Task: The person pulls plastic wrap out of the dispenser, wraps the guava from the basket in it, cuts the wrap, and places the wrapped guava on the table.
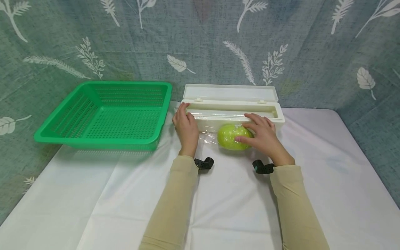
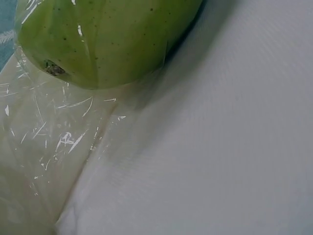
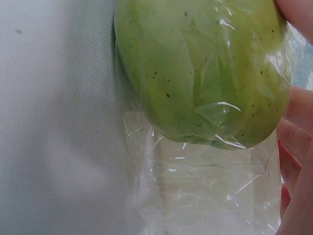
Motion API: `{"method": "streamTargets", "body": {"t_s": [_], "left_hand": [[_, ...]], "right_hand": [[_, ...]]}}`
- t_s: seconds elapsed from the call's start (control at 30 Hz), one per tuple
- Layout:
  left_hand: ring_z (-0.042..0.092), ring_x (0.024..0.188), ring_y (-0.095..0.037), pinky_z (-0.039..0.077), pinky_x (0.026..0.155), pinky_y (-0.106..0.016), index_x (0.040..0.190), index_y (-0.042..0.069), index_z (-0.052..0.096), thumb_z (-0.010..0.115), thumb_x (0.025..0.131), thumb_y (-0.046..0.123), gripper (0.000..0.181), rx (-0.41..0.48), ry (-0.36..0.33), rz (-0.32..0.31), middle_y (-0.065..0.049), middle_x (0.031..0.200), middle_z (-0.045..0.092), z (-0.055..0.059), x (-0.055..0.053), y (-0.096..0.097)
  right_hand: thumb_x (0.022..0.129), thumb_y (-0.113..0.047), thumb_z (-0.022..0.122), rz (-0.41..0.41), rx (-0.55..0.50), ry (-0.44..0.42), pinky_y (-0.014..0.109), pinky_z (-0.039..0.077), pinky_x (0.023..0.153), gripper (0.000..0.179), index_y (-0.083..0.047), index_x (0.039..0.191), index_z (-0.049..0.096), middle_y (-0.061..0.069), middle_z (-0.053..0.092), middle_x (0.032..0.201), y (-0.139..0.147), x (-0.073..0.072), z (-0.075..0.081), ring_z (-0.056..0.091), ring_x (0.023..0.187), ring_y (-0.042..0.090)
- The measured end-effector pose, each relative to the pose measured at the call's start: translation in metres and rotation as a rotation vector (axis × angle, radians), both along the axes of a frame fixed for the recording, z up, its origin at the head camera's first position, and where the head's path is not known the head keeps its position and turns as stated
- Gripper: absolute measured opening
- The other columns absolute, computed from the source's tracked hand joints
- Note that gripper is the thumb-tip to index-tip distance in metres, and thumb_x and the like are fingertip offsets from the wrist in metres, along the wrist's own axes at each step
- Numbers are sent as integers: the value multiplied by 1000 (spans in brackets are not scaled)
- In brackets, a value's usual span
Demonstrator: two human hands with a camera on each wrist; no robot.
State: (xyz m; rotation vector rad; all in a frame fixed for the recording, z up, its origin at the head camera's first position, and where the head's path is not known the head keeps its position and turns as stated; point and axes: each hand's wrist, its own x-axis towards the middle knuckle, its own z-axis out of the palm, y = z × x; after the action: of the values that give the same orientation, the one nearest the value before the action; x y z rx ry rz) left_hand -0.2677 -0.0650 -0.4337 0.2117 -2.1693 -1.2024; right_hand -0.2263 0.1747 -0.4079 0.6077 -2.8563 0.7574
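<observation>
A rounded yellow-green fruit with dark specks lies on the cloth, wrapped in clear cling film. Right behind it stands a long cream cling film dispenser, its lid raised. My left hand grips the dispenser's left end, fingertips over the rim; the left wrist view does not show this hand. Curved over the fruit's right side, my right hand holds it with the thumb in front and fingers behind, near the dispenser's front edge. Film stretches between fruit and dispenser.
A green plastic basket stands to the left of the dispenser. White cloth covers the table. Behind rises a grey-green leaf-patterned curtain. Each wrist carries a small black camera.
</observation>
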Motion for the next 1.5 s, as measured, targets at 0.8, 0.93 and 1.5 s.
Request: {"method": "streamTargets", "body": {"t_s": [0.8, 0.93, 1.5], "left_hand": [[24, 119, -22, 18, 96, -39, 115, 19, 51, 50, 84, 4, 34, -248, 20, 61, -3, 129, 33, 14, 4, 7], [35, 99, -22, 28, 83, -36, 105, 17, 50, 48, 84, 12, 22, -217, 45, 89, -4, 107, 40, 22, 7, 5], [60, 69, -18, 40, 58, -34, 87, 13, 65, 32, 85, 32, 38, -386, -835, -364, 4, 74, 66, 61, 31, -30]], "right_hand": [[70, -59, 63, 0, 2, -12, 49, 6, 99, 66, -11, 115, 60, 2, 31, 141, 0, 0, 0, 19, 130, 22], [70, -59, 63, -1, 3, -15, 49, 6, 99, 65, -11, 114, 61, 2, 30, 141, 1, 1, 2, 19, 130, 22], [70, -63, 60, -5, 32, -33, 50, 7, 99, 68, -13, 116, 60, 1, 30, 141, 1, -1, 2, 19, 130, 24]]}}
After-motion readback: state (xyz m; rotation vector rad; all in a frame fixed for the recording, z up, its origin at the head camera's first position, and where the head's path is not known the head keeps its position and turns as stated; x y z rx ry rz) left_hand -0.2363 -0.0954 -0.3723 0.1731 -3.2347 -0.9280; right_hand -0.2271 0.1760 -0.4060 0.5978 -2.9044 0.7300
